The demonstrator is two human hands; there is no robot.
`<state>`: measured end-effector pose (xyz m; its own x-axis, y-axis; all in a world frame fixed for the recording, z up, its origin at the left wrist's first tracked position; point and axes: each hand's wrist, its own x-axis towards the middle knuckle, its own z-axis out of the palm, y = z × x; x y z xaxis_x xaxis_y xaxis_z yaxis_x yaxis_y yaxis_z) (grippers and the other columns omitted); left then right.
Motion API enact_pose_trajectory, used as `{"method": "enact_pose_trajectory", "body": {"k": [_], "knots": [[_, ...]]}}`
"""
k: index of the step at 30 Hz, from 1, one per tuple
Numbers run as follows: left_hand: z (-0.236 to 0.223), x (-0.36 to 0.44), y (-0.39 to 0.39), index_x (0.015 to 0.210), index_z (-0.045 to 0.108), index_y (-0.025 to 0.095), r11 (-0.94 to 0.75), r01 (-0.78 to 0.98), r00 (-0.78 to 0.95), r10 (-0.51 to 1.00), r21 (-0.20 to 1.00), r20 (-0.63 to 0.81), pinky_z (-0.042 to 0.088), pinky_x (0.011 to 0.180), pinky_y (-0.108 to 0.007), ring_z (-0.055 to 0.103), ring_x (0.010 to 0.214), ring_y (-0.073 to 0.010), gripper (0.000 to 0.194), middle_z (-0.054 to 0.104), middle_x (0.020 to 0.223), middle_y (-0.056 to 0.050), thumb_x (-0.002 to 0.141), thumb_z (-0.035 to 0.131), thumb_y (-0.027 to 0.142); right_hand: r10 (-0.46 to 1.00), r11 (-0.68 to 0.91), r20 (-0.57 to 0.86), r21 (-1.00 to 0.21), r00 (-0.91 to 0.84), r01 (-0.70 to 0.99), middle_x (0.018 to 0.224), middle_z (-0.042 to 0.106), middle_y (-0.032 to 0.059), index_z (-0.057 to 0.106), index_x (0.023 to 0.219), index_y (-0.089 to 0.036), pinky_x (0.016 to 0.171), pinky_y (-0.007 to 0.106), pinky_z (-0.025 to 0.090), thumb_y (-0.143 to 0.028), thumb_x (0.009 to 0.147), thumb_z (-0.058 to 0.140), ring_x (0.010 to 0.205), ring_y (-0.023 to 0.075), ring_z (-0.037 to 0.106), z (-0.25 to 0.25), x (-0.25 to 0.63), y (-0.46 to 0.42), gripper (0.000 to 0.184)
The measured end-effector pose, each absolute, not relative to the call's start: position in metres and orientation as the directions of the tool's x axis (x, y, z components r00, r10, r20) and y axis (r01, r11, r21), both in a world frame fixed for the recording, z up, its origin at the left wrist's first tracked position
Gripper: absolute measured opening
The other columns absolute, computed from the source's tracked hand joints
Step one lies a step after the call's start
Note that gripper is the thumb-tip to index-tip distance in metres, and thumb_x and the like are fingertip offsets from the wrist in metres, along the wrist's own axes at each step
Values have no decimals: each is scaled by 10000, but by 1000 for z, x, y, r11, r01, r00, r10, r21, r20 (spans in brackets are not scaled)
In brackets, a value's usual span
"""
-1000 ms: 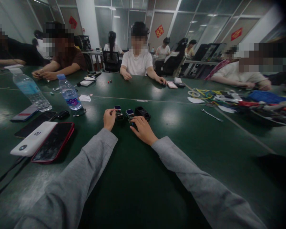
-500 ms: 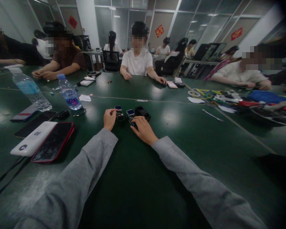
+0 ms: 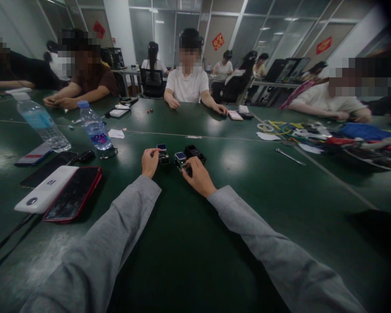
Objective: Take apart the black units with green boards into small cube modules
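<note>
Two small dark electronic devices with little screens lie on the green table. My left hand (image 3: 149, 162) pinches the left edge of the left device (image 3: 163, 157), its thumb and index finger closed there. My right hand (image 3: 198, 174) has its fingers curled on the right side of the right device (image 3: 179, 159), which sits slightly tilted. Part of that device is hidden by the fingers. Just behind my right hand stands a black box-like case (image 3: 195, 152), close to the right device.
Left on the table are a red-cased phone (image 3: 73, 195), a white power bank (image 3: 45, 191), a black phone (image 3: 47, 168) and two water bottles (image 3: 96, 129). To the right lie a wrench (image 3: 289, 157) and a heap of cables (image 3: 289, 129). Several people sit around.
My right hand has shifted slightly to the right, and its fingers are drawn in, showing more of the right device. My left hand has barely moved.
</note>
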<state>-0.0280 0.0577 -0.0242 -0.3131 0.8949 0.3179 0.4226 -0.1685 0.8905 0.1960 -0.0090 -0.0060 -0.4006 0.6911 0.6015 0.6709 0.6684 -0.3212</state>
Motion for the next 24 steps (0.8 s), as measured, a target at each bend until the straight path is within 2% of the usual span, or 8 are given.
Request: {"method": "enact_pose_trajectory", "body": {"k": [4,9,15,19,21,24], "knots": [[-25,-28,59,905,718,208,-167,419,-327,889,892,320,442,951,-341,575,1020,-191,213,607,1058,-57,877,512,254,740,638,566,-420,-363,645,1122,529,124,462,1185,-180,867,415,517,-257,944,470,990,257,569,-6,197,-10,253],[-29,-28,63,904,725,210,-166,416,-338,885,894,321,444,949,-336,580,1002,-186,215,610,1048,-56,873,516,252,754,636,535,-451,-380,627,1118,568,118,469,1209,-175,917,425,495,-257,970,408,1026,255,577,-8,197,-8,260],[-31,-29,64,903,726,201,-184,414,-334,880,891,337,450,941,-335,586,986,-183,219,618,1049,-60,871,517,258,789,592,475,-422,-389,686,1097,603,113,475,1228,-165,869,437,501,-321,1018,350,964,257,605,-7,197,-9,289],[-29,-28,62,913,723,209,-180,418,-331,883,890,334,453,935,-340,588,983,-184,221,618,1049,-57,876,511,262,763,613,485,-334,-427,716,1121,581,129,472,1248,-165,874,453,505,-498,962,500,1029,292,583,-4,195,-13,439],[-29,-28,61,916,721,211,-182,416,-329,883,891,334,451,942,-341,586,992,-184,220,616,1055,-57,878,511,264,747,633,489,-316,-451,706,1143,563,134,463,1265,-161,878,442,511,-485,940,541,1044,289,577,-4,195,-14,466],[-29,-28,61,918,716,204,-177,403,-329,888,898,322,450,949,-346,585,996,-184,217,612,1065,-61,881,512,266,757,634,482,-381,-440,673,1161,558,126,455,1275,-166,885,411,510,-403,966,492,1046,264,581,-6,196,-12,391]]}}
